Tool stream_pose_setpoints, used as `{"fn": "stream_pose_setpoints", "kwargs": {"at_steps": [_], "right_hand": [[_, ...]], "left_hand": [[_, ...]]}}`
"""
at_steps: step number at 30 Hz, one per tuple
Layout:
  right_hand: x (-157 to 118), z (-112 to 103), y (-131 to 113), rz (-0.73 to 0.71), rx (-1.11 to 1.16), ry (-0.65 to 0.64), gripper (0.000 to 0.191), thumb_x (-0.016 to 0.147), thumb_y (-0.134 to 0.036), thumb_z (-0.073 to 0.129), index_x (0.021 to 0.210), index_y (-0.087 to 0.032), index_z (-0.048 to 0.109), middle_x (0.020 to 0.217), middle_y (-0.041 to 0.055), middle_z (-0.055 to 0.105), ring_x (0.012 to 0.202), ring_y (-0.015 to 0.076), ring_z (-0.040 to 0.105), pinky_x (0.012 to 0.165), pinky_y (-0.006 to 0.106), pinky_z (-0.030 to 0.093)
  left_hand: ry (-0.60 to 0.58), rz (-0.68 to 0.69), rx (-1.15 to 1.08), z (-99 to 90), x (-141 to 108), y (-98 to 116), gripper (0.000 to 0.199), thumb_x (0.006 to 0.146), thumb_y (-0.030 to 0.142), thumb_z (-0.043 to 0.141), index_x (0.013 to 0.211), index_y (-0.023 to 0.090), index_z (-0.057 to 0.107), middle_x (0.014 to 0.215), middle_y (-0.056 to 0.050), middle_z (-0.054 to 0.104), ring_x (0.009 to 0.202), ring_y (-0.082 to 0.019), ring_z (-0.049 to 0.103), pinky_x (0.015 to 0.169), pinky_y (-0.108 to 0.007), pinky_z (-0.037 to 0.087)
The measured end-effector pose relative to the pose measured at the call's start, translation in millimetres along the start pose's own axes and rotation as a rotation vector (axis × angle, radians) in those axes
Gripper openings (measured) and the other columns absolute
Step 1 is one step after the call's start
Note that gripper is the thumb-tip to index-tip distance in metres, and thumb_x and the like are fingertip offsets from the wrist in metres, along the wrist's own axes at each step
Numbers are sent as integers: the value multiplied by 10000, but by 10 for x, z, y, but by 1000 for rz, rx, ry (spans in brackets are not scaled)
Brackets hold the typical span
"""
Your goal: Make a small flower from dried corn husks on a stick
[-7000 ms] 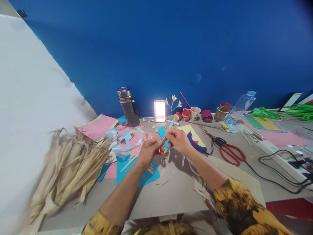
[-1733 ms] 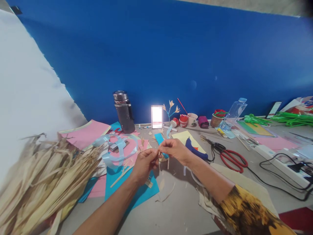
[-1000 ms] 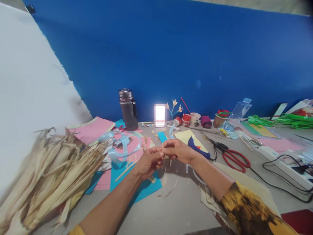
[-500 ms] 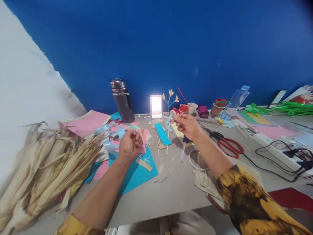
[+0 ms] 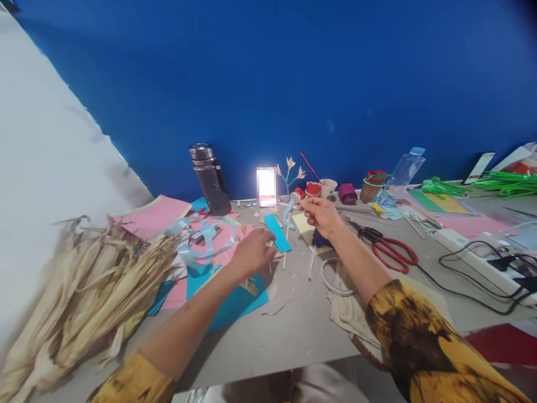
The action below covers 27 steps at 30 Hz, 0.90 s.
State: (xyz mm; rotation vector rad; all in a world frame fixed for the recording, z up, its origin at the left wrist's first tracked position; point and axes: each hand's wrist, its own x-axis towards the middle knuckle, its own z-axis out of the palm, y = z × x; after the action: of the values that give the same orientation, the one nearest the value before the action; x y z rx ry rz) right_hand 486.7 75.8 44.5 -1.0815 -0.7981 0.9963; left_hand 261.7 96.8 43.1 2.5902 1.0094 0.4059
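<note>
My left hand (image 5: 254, 252) reaches over the blue paper sheet (image 5: 235, 310), palm down, its fingers loosely extended beside a bright blue paper strip (image 5: 277, 233). Nothing shows in its grasp, though the fingertips are partly hidden. Farther right, my right hand (image 5: 321, 215) is raised with thumb and forefinger pinched together. A curl of light blue ribbon (image 5: 288, 215) hangs at those fingertips; the exact grip point is small and unclear. Just behind it rises a small stem of pale husk flowers (image 5: 290, 164) with blue branches.
Dried corn husks (image 5: 96, 296) lie at left, near loops of light blue ribbon (image 5: 226, 240). A dark thermos (image 5: 211, 182) and a glowing phone (image 5: 266, 187) stand at the back. Red-handled scissors (image 5: 394, 254), a white tape ring (image 5: 325, 277) and a corded power strip (image 5: 470, 257) lie right.
My left hand has moved right from over the pink paper toward the blue strip, its curled fingers opening out. The right hand keeps its pinch almost in place.
</note>
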Motion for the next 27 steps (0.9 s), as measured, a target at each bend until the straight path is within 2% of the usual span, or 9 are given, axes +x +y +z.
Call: {"fn": "stream_pose_setpoints", "kwargs": {"at_steps": [3, 6, 8, 11, 13, 17, 19, 22, 27], "right_hand": [[21, -13, 40, -8, -25, -3, 356, 542, -387, 860, 665, -158, 616, 762, 40, 672, 513, 49, 407, 382, 164, 225], [42, -30, 75, -6, -47, 1, 377, 525, -406, 865, 669, -157, 621, 753, 40, 672, 517, 53, 415, 384, 162, 232], [52, -43, 82, -5, -57, 1, 382, 525, -421, 862, 675, -160, 626, 752, 39, 672, 516, 56, 416, 383, 166, 229], [57, -63, 69, -12, -70, 3, 375, 535, -428, 852, 675, -165, 624, 747, 35, 669, 516, 58, 417, 385, 171, 227], [56, -71, 58, -11, -70, 4, 371, 540, -425, 849, 675, -165, 621, 756, 33, 669, 521, 56, 422, 389, 166, 231], [60, -80, 66, 11, -85, 8, 373, 542, -425, 846, 687, -162, 625, 760, 31, 668, 515, 51, 420, 388, 159, 227], [66, -85, 87, 13, -113, 5, 369, 550, -431, 838, 692, -162, 630, 756, 30, 669, 512, 52, 419, 387, 163, 224], [74, -98, 121, 13, -162, 1, 350, 579, -437, 823, 704, -165, 642, 769, 27, 676, 527, 57, 429, 398, 165, 242], [67, -110, 144, -12, -211, -11, 299, 613, -417, 804, 712, -172, 664, 758, 20, 673, 555, 69, 442, 427, 171, 283]], "left_hand": [[-38, 62, 295, 242, 41, 159, 291, 796, 295, 647, 1066, 191, 675, 1105, -130, 621, 1084, -298, 559, 862, -398, 453], [-31, 75, 410, 370, 106, 176, 247, 840, 319, 624, 1047, 197, 681, 1081, -124, 625, 1091, -306, 552, 834, -399, 441], [-32, 58, 422, 385, 145, 127, 191, 893, 269, 546, 987, 190, 692, 1018, -115, 647, 1045, -289, 575, 815, -391, 428], [21, -14, 407, 295, 178, 30, 240, 922, 186, 459, 883, 175, 696, 940, -111, 663, 950, -262, 601, 807, -379, 407], [143, -58, 370, 162, 183, -35, 244, 924, 185, 453, 870, 175, 691, 931, -113, 664, 929, -257, 599, 810, -366, 400], [543, -94, 180, -176, 147, -135, 217, 933, 229, 458, 916, 202, 672, 1006, -105, 661, 953, -252, 593, 810, -330, 414], [656, -76, 91, -290, 107, -149, 186, 918, 212, 472, 917, 213, 658, 1006, -95, 653, 958, -248, 590, 827, -323, 422], [625, -20, 36, -303, 23, -105, 176, 910, 185, 469, 892, 211, 643, 980, -91, 644, 956, -240, 587, 851, -324, 429], [403, 3, 67, -7, -224, 98, 242, 925, 169, 417, 838, 196, 641, 946, -108, 645, 923, -241, 594, 823, -332, 432]]}}
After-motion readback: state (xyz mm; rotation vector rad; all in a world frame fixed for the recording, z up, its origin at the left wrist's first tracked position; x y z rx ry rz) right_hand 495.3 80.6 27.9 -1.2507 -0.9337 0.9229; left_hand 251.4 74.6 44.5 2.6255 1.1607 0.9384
